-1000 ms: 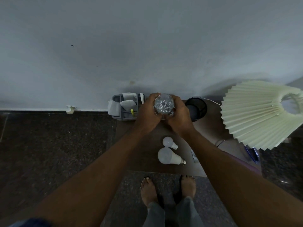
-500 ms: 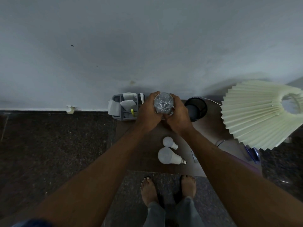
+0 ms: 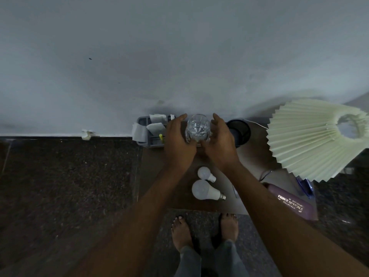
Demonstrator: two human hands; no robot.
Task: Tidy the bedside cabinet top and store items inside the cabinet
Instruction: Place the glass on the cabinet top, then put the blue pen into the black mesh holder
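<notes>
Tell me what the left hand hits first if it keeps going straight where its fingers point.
Probably the wall: the left hand points there, between the grey organiser and the glass. Depth is unclear.

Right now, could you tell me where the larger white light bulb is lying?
The larger white light bulb lies near the cabinet top's front edge, just below the smaller white bulb.

- Clear cut-glass tumbler (image 3: 197,127): upright at the back of the cabinet top (image 3: 171,198), near the wall; whether it rests on the wood is hard to tell.
- Small white bulb (image 3: 205,173): lying on its side, base pointing right.
- Larger white bulb (image 3: 203,189): just in front, also on its side.
- Purple spectacle case (image 3: 295,204): flat at the right front corner.
</notes>
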